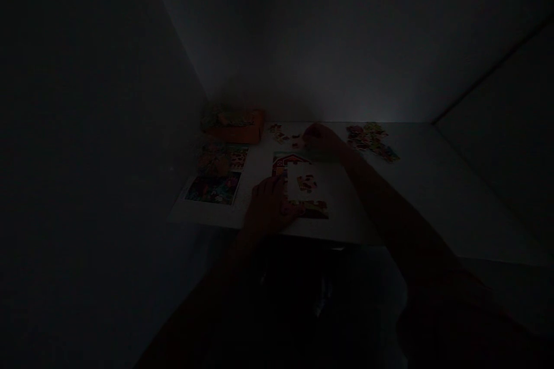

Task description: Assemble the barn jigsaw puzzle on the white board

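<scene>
A partly assembled jigsaw puzzle [291,159] with a red barn lies near the table's front edge in dim light. Several joined puzzle pieces [307,183] rest inside its frame. My left hand [269,202] lies with fingers stretched out along the puzzle's left side, thumb on its lower edge. Beyond the puzzle, my right hand [319,137] reaches to the back of the table, fingers bent together beside loose puzzle pieces [296,142]. Its fingertips are too dark to show what they hold. More loose pieces [277,134] lie further left.
A pile of colourful puzzle pieces [371,139] is at the back right. An orange box [242,129] stands at the back left. Before it lie a clear bag [213,160] and a printed picture sheet [213,188]. White walls [346,57] enclose the white table [433,196].
</scene>
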The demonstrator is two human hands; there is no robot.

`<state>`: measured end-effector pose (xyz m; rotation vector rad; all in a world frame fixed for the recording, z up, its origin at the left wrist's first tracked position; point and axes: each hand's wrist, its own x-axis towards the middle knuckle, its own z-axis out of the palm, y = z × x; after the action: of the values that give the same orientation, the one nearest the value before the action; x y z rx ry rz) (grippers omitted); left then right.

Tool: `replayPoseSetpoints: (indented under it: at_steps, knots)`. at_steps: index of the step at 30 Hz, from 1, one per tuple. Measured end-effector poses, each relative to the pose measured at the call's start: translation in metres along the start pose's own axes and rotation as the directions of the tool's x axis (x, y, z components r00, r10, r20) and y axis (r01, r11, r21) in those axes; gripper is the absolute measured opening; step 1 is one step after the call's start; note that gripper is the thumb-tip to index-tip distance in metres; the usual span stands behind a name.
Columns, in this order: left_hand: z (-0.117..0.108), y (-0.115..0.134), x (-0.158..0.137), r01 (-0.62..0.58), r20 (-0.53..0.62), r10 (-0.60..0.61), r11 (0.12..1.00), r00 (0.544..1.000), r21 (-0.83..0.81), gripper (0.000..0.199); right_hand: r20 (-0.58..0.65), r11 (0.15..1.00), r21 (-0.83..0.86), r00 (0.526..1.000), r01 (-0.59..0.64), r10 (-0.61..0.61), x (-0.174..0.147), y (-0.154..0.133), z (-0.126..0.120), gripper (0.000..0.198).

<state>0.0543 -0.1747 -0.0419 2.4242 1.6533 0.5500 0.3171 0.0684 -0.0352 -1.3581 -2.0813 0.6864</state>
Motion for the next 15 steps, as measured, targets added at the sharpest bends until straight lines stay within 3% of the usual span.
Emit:
replayPoseSetpoints:
  at_steps: [4, 7, 9, 15]
  knots:
    - [0.000, -0.001, 0.000, -0.004, 0.005, 0.004, 1.000, 1.000, 0.002, 0.092, 0.074, 0.999, 0.010, 0.996, 0.048, -0.048, -0.019, 0.018, -0.021, 0.034]
    - [-0.001, 0.000, 0.000, 0.005, -0.008, -0.005, 1.000, 1.000, 0.007, 0.089, -0.060, 0.991, -0.130, 0.998, 0.000, -0.008, -0.028, 0.032, -0.027, 0.034]
    - [-0.002, 0.001, 0.000, 0.007, -0.004, -0.007, 1.000, 1.000, 0.011, 0.085, -0.117, 0.978, -0.206, 0.993, -0.041, 0.017, -0.028, 0.037, -0.023, 0.039]
    - [-0.004, 0.001, 0.000, 0.002, 0.012, -0.003, 1.000, 1.000, 0.031, 0.087, -0.112, 0.943, -0.327, 0.993, -0.066, 0.031, -0.021, 0.033, -0.001, 0.040]
